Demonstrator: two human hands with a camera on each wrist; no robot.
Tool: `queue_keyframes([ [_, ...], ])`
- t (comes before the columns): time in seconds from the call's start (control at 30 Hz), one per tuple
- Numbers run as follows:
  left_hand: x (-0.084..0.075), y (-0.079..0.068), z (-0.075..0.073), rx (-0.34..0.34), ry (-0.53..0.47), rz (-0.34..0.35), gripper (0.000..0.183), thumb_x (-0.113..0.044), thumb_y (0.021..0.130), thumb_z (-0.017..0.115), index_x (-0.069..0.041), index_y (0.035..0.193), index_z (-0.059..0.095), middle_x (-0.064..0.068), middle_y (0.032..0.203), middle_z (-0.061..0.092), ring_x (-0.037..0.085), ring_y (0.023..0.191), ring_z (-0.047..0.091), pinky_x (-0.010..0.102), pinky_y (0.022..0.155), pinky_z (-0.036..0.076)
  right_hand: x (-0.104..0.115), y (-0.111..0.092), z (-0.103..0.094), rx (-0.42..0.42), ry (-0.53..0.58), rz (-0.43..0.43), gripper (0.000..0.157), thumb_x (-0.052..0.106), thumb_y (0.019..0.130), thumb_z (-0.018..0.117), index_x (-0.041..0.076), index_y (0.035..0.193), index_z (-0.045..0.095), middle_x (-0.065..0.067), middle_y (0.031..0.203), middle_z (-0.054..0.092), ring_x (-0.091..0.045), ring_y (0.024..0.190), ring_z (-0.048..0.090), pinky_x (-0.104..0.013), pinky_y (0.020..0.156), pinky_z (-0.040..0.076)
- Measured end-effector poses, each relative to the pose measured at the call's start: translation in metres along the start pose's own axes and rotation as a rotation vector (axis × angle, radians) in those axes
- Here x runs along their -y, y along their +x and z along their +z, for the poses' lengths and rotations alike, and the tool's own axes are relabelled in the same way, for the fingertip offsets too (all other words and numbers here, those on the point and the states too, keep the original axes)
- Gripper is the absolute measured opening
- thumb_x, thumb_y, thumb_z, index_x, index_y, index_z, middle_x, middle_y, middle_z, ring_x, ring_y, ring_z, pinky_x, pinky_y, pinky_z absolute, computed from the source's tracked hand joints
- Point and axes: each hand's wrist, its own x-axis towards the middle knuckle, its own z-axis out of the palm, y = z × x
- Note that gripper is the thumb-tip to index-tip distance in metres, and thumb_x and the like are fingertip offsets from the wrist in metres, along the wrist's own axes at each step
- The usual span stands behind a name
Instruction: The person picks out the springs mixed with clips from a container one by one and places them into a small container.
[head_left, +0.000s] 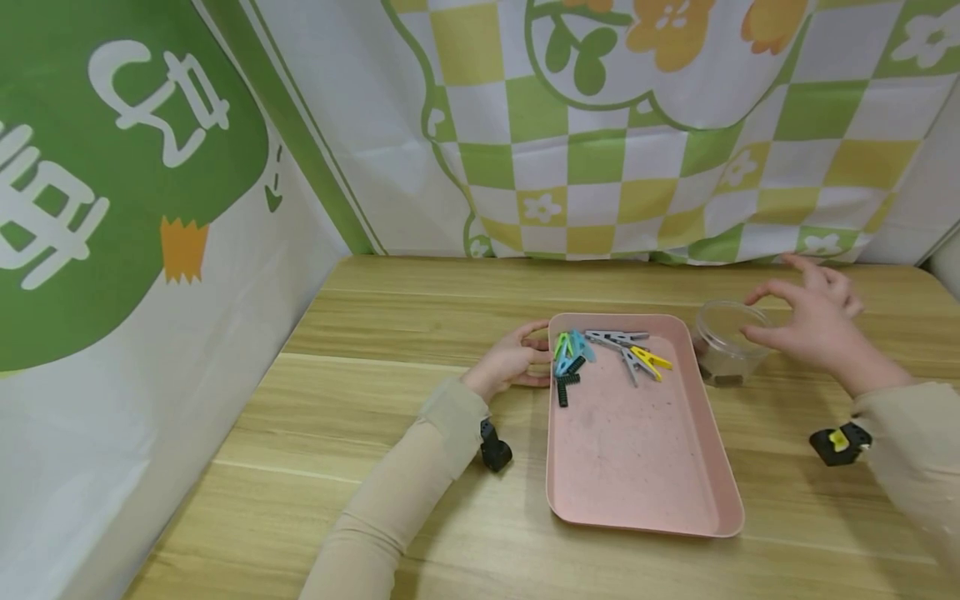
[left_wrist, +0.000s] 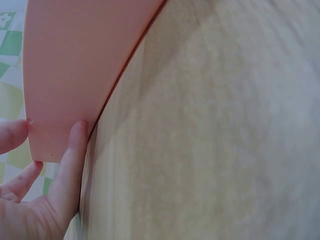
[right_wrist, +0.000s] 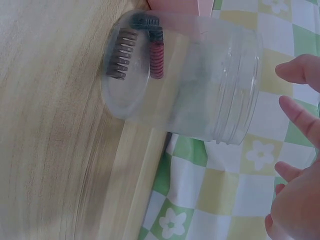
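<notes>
A pink tray lies on the wooden table. My left hand touches its far left side, with extended fingertips against the outer wall. Inside the tray's far half are grey clothespins, a yellow clothespin, blue and green clothespins and small black springs. Right of the tray stands a clear lidless jar. In the right wrist view, a brown spring, a red spring and dark springs lie at its bottom. My right hand hovers beside the jar's rim, fingers spread, holding nothing.
A checked, flowered cloth hangs along the table's back edge. To the left stands a green and white printed panel. Wood tabletop extends left of the tray. Each wrist carries a small black camera.
</notes>
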Motion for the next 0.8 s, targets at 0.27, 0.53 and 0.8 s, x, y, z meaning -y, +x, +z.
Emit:
queue_keyframes([
  [0.27, 0.000, 0.000, 0.000, 0.003, 0.006, 0.004, 0.064, 0.001, 0.094, 0.053, -0.022, 0.149, 0.030, 0.017, 0.135, 0.046, 0.023, 0.095, 0.059, 0.043, 0.086, 0.056, 0.000, 0.001, 0.001, 0.005, 0.005, -0.029, 0.032, 0.012, 0.077, 0.072, -0.001, 0.103, 0.061, -0.032, 0.148, 0.015, -0.066, 0.125, 0.006, -0.081, 0.089, 0.005],
  [0.53, 0.000, 0.000, 0.000, -0.001, 0.008, -0.001, 0.064, 0.001, 0.094, 0.052, -0.023, 0.149, 0.030, 0.017, 0.136, 0.046, 0.024, 0.096, 0.059, 0.043, 0.086, 0.056, 0.003, 0.001, 0.002, 0.014, 0.012, -0.072, 0.035, 0.012, 0.078, 0.073, -0.002, 0.109, 0.061, -0.034, 0.146, 0.019, -0.062, 0.124, 0.016, -0.075, 0.093, 0.016],
  [0.8, 0.001, 0.000, 0.000, -0.002, 0.000, -0.002, 0.063, 0.001, 0.094, 0.052, -0.022, 0.148, 0.031, 0.016, 0.135, 0.046, 0.023, 0.097, 0.059, 0.042, 0.085, 0.056, 0.016, 0.001, 0.006, 0.009, -0.006, -0.134, 0.046, 0.020, 0.075, 0.077, 0.001, 0.114, 0.063, -0.032, 0.149, 0.019, -0.063, 0.127, 0.010, -0.077, 0.098, 0.003],
])
